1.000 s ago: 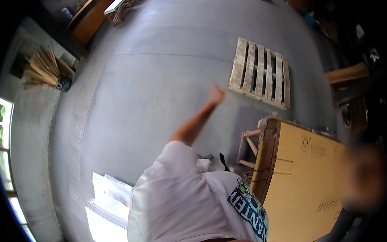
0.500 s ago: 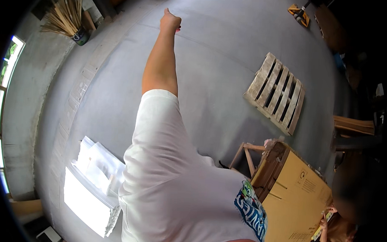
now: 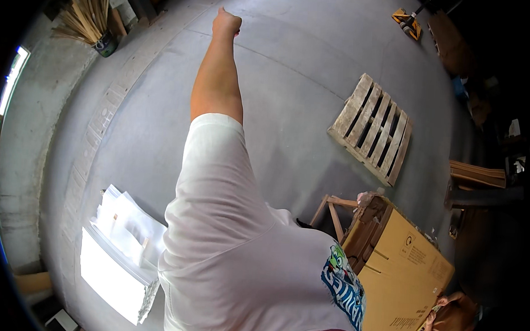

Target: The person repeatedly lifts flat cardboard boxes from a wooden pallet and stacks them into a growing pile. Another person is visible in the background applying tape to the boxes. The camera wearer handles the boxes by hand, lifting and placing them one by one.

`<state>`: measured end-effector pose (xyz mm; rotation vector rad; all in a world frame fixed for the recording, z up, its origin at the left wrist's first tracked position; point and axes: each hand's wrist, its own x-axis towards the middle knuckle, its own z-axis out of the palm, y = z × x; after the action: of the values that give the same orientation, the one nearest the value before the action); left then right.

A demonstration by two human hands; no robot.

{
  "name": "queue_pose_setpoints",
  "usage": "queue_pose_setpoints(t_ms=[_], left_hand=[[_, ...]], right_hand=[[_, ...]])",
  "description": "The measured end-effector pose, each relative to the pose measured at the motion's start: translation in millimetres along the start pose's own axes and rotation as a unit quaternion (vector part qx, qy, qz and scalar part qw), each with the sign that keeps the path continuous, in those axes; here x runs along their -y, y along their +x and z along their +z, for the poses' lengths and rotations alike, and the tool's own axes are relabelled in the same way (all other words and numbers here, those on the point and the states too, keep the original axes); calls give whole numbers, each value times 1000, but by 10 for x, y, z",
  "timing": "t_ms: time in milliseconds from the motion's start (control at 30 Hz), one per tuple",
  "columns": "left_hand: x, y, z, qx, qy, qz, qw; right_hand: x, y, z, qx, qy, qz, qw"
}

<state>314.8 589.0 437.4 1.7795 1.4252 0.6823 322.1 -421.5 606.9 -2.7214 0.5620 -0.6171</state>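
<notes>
My left hand (image 3: 226,25) is far out in front at the top of the view, at the end of a straight arm in a white sleeve (image 3: 218,158). One digit sticks out from it, and the other fingers are curled in. A small dark reddish spot shows at the hand's right edge; whether it is a held thing cannot be made out. Grey floor (image 3: 278,107) lies beyond and below the hand, and it touches nothing else visible. My right hand does not appear.
A wooden pallet (image 3: 374,131) lies to the right. Nearer stand a large cardboard box (image 3: 401,269) and a wooden frame (image 3: 333,217); a co-worker (image 3: 449,321) is beside the box. White sheets (image 3: 112,277) are stacked at left. A bucket (image 3: 106,45) of wood strips and a yellow pallet jack (image 3: 407,24) stand far off.
The view has shifted slightly, so most things sit a little further left. My left arm stays stretched out with the hand's shape unchanged. The co-worker's hands appear lower by the box.
</notes>
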Motion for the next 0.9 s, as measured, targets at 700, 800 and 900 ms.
queue_pose_setpoints(t_ms=[700,800,900], left_hand=[[-453,-6178,2501,478,-71,739,470],[-184,-6600,2512,376,-33,824,422],[-61,-6770,2563,327,17,799,505]], right_hand=[[-1909,-4890,562,-28,-295,536,790],[-1934,-4973,452,-133,-257,549,784],[-1898,-4970,444,-146,-281,546,776]])
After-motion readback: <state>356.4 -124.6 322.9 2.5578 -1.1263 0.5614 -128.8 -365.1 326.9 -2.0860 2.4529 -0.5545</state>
